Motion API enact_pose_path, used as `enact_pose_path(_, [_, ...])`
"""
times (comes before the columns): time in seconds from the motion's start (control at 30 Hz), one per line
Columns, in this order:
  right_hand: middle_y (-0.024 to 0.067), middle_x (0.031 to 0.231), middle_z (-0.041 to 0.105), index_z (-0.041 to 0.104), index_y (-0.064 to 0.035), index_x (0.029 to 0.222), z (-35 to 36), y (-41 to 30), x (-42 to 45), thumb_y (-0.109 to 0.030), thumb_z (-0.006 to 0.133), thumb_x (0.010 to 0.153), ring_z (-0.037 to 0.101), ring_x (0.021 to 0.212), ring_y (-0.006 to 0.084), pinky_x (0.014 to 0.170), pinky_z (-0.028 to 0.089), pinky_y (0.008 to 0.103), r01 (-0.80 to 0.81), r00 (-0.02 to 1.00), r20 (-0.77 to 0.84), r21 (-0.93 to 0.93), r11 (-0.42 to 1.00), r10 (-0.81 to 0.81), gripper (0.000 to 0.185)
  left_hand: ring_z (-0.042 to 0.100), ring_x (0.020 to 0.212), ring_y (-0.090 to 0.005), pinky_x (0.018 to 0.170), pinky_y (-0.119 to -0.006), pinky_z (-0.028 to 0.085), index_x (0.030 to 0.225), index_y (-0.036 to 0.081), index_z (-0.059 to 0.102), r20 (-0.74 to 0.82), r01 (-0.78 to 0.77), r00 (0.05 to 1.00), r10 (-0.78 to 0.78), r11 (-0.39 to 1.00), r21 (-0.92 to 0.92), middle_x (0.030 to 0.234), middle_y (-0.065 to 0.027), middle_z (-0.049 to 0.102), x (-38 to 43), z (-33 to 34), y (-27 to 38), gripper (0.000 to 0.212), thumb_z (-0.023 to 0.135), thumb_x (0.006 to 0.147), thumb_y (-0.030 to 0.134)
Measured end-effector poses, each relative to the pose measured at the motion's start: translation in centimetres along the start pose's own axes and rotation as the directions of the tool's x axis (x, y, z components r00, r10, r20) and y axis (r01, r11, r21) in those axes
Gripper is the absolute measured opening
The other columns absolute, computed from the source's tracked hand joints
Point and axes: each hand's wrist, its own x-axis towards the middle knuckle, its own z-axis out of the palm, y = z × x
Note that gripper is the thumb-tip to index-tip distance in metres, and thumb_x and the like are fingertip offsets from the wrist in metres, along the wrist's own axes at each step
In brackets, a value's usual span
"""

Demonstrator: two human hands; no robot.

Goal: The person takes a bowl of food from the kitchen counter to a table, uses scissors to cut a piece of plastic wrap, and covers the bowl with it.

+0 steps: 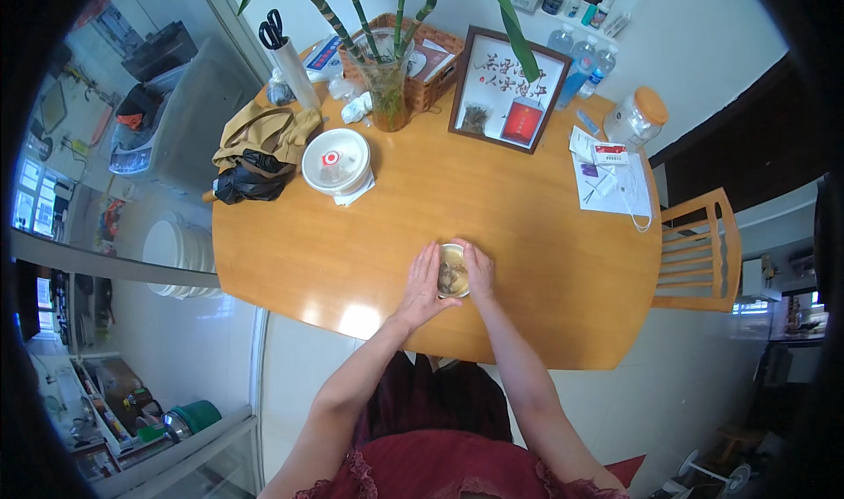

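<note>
Near the front of the wooden table, a small round bowl (453, 296) with a pale rim stands between my two hands. Inside it are pale brownish liquid and darker solid pieces (452, 277), too small to name surely. My left hand (421, 285) lies along the bowl's left side, its thumb reaching across the near edge. Around the right side curves my right hand (480, 271), with fingers at the far rim. Together the palms cup the bowl, and the bowl's outer wall is mostly hidden by them.
On the wooden table (527, 235) stand a lidded white container (336, 159), a vase of bamboo stalks (388, 97), a framed picture (498, 126) and an orange-lidded jar (634, 120). A tan bag (267, 133) lies left. A wooden chair (715, 255) is at the right edge.
</note>
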Motion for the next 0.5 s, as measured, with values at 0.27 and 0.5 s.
enact_pose_path(0.27, [0.0121,0.103,0.058,0.056,-0.0004,0.105,0.2,1.5,-0.1,-0.026,0.037,0.09,0.054,0.095,0.0203,0.084,0.04,0.0291,-0.09,0.973,-0.195,0.176,0.98,0.125,0.035,0.017,0.125,-0.0375,0.102,-0.044,0.019,0.132,0.0,0.013,0.005,-0.049,0.999,0.05,0.994,-0.093,0.135,-0.0212,0.016,0.1,0.6,-1.2,0.105,0.076,0.055,0.032])
enact_pose_path(0.5, [0.0108,0.112,0.053,0.051,-0.0015,0.113,-0.9,-0.2,-2.1,-0.029,0.034,0.092,0.048,0.103,0.0183,0.088,0.037,0.0287,-0.096,0.987,-0.094,0.326,0.941,0.133,0.039,0.013,0.127,-0.0351,0.1,-0.052,0.014,0.131,0.006,0.022,-0.031,-0.053,0.998,0.056,0.995,0.089,0.136,-0.0199,0.014,-0.4,-1.0,-0.2,0.096,0.072,0.057,0.041])
